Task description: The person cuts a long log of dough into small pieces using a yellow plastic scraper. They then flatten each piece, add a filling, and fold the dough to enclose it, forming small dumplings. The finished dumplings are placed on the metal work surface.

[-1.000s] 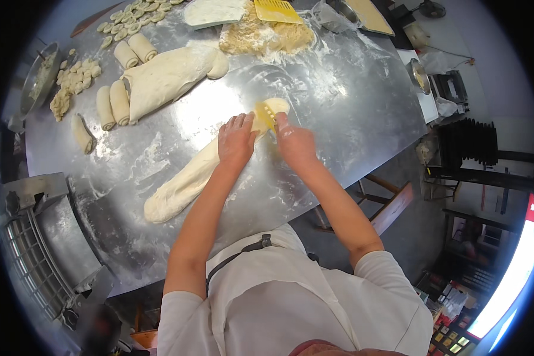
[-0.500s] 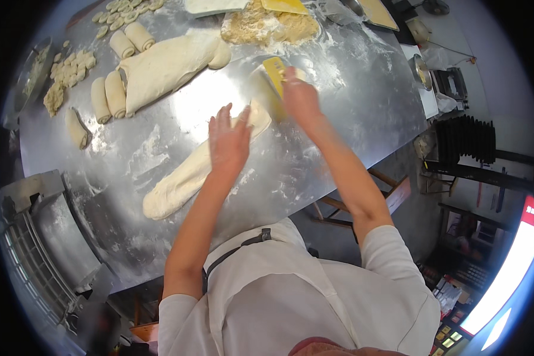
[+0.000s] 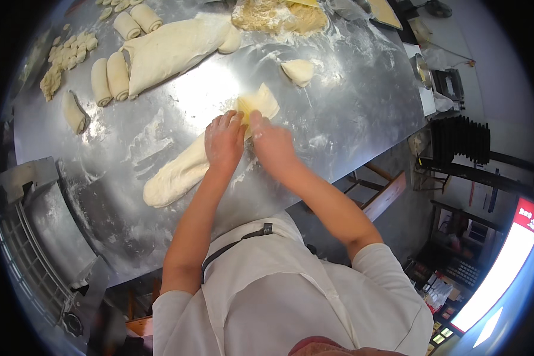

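A long pale dough log (image 3: 181,175) lies slantwise on the metal table before me. My left hand (image 3: 224,142) is curled over its upper part, with the fingers close together on the dough. In my right hand (image 3: 270,139) is a yellow dough scraper (image 3: 247,105), gripped from above. Its blade stands across the log beside my left fingertips, with a short end of dough (image 3: 267,101) on its far side. Whether the blade passes right through is hidden by my hands. A separate dough piece (image 3: 298,72) lies farther off to the right.
A wide folded slab of dough (image 3: 178,50) lies at the back left, with dough rolls (image 3: 117,76) beside it. Several small dough pieces (image 3: 72,52) sit farther left. A crumbly tan mass (image 3: 279,18) lies at the far side. Flour streaks the metal table (image 3: 332,113).
My right hand has brought the scraper left and nearer, down onto the log. The separate dough piece, partly hidden before, now shows fully. My left fingers have drawn together on the dough.
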A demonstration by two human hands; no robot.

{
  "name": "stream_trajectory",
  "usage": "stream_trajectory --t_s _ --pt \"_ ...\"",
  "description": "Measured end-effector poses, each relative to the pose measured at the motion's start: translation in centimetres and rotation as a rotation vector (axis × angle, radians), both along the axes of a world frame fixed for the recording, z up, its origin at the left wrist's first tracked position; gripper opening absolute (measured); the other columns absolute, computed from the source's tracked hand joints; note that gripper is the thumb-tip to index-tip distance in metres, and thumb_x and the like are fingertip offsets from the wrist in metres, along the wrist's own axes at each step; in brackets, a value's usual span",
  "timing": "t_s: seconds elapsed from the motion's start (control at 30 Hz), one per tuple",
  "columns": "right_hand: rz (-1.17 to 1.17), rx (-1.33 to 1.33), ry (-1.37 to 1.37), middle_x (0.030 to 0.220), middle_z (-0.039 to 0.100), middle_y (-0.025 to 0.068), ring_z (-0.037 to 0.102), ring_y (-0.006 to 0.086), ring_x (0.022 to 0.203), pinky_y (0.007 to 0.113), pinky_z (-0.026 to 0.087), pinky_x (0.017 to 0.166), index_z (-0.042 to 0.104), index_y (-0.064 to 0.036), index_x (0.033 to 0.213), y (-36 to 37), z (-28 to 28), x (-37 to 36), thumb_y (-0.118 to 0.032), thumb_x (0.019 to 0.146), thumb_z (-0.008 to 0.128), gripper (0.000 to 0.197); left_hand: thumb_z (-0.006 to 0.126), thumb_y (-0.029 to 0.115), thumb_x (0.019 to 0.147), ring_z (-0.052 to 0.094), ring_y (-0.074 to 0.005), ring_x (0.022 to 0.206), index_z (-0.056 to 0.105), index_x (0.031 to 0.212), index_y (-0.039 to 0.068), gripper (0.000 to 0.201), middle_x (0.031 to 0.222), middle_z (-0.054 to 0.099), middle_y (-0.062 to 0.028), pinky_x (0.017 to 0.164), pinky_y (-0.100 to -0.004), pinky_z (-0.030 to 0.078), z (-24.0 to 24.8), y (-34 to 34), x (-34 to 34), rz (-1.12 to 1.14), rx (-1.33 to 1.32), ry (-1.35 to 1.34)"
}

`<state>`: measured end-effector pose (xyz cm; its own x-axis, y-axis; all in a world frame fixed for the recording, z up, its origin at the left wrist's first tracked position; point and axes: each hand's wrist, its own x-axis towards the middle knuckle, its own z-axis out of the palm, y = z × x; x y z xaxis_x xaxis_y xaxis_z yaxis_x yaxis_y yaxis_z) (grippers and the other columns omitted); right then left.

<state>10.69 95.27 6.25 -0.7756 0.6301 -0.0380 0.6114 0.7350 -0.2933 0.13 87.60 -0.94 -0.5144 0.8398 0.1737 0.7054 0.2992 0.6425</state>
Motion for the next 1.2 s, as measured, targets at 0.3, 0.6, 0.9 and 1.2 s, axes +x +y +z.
stream_trajectory --t_s 0.3,0.6,0.9,1.2 --pt "0.041 0.129 -0.019 0.078 0.068 0.0212 0.069 0.0414 0.069 0.051 0.053 0.056 0.048 -0.0009 0.112 6.0 0.4 -3.9 -0.007 0.088 0.059 0.027 0.069 0.015 0.091 0.055 -0.0354 0.125 0.073 0.121 0.011 0.031 0.136 0.058 -0.0175 0.107 -0.0450 0.044 2.2 -2.0 -0.4 0.039 0.061 -0.127" --pt "-0.080 -0.048 0.000 0.071 0.065 0.0239 0.064 0.0470 0.065 0.055 0.049 0.057 0.044 -0.0035 0.108 -3.7 2.8 2.2 -0.009 0.095 0.055 0.018 0.067 0.026 0.094 0.057 -0.0350 0.121 0.062 0.134 0.010 0.043 0.133 0.061 -0.0155 0.100 -0.0469 0.046 0.7 -7.5 -3.2 -0.020 -0.036 0.025" --pt "0.187 -0.118 -0.032 0.084 0.068 0.0211 0.068 0.0410 0.072 0.050 0.052 0.061 0.046 -0.0017 0.107 -3.2 1.1 -2.6 -0.003 0.089 0.057 0.021 0.067 0.020 0.093 0.057 -0.0344 0.120 0.066 0.129 0.010 0.038 0.134 0.062 -0.0121 0.099 -0.0464 0.046 0.6 -7.9 -1.7 0.024 -0.060 0.055" --pt "0.211 0.109 0.114 0.086 0.069 0.0210 0.069 0.0411 0.075 0.048 0.053 0.060 0.048 -0.0015 0.113 0.7 -2.8 -8.5 -0.011 0.093 0.055 0.022 0.067 0.021 0.093 0.050 -0.0366 0.130 0.066 0.131 0.012 0.039 0.140 0.055 -0.0173 0.109 -0.0495 0.040 0.7 -8.7 -1.6 0.037 -0.067 0.133"
